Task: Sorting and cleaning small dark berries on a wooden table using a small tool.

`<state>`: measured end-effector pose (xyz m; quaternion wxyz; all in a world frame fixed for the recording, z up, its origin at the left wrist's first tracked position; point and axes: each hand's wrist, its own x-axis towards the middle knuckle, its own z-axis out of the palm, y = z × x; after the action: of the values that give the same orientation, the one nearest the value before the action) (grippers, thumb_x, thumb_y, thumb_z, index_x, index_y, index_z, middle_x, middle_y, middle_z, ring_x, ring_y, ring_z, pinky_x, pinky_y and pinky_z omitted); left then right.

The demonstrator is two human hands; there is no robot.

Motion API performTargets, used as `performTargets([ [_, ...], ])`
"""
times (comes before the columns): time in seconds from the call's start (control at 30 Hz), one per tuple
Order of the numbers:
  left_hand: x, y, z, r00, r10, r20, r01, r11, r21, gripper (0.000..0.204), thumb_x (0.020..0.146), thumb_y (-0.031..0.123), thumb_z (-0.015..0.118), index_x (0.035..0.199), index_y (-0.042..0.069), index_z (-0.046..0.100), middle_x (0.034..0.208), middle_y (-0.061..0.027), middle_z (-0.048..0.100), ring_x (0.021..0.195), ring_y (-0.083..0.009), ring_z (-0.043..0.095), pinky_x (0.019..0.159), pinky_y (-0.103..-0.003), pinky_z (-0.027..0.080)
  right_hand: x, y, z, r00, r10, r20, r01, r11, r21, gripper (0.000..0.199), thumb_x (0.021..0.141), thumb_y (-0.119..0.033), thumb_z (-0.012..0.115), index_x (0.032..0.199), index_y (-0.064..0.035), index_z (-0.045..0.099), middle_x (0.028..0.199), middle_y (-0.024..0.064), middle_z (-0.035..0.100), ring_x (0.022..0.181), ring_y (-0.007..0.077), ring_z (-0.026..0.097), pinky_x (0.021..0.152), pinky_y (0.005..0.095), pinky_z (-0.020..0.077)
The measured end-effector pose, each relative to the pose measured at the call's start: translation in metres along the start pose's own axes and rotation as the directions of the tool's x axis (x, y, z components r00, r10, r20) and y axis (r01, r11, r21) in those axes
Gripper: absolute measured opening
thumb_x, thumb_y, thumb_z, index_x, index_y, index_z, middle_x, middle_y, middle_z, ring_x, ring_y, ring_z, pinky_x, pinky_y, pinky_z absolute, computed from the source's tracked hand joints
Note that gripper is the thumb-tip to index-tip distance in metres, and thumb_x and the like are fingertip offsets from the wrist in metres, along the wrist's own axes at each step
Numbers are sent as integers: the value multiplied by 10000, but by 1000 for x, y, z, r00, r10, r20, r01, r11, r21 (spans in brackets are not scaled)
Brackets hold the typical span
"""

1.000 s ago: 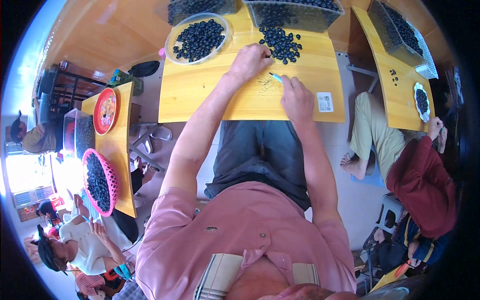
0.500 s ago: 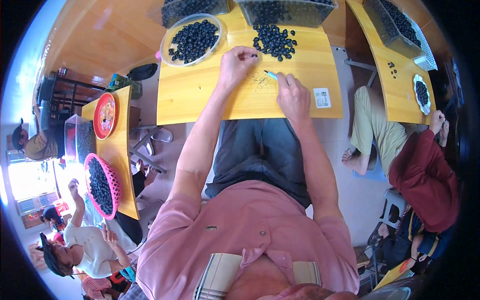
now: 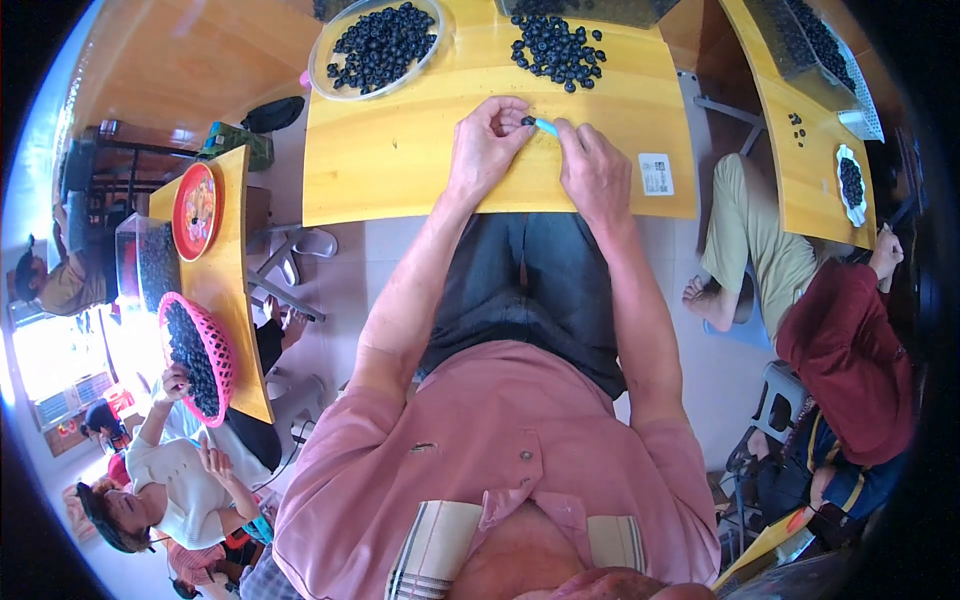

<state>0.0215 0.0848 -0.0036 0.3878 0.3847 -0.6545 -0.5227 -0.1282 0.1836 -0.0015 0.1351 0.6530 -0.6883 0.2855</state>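
Between the fingertips of my left hand (image 3: 484,148) is a small dark round bead (image 3: 528,121). My right hand (image 3: 594,172) grips a slim light-blue-handled tool (image 3: 546,127), its tip against or very near the bead; the exact contact is too small to tell. Both hands are over the near half of a yellow wooden table (image 3: 385,165). Beyond them lies a loose pile of dark beads (image 3: 556,55). At the far left stands a clear round tub (image 3: 317,76) holding many more beads.
A clear bin (image 3: 640,12) stands at the table's far edge, and a white label (image 3: 656,174) is at right. On the left, another table carries a red tray (image 3: 181,232) and a pink basket (image 3: 225,350), where a co-worker reaches. A co-worker in dark red (image 3: 850,350) sits right.
My hands have come together, bringing the blue tool's tip to the bead. The view has shifted, so the table sits higher. The left co-worker's hand has moved to the pink basket.
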Motion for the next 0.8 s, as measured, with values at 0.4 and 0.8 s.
performTargets([
  [0.4,-2,3,-1,1000,26,9,-27,998,64,346,834,-4,763,1172,-17,691,885,-40,705,799,-90,658,779,-251,566,-2,0,2,999,-41,25,41,999,11,297,832,-41,654,1125,-79,675,807,71,571,737,236,664,610,385,564],
  [0.8,-1,-5,-2,999,33,-10,-34,995,-89,348,861,-21,775,1180,-8,637,916,-26,672,830,-98,645,797,-239,560,4,3,5,996,85,36,-84,996,-34,276,827,-43,650,1099,-85,677,831,78,607,765,253,691,617,404,580],
])
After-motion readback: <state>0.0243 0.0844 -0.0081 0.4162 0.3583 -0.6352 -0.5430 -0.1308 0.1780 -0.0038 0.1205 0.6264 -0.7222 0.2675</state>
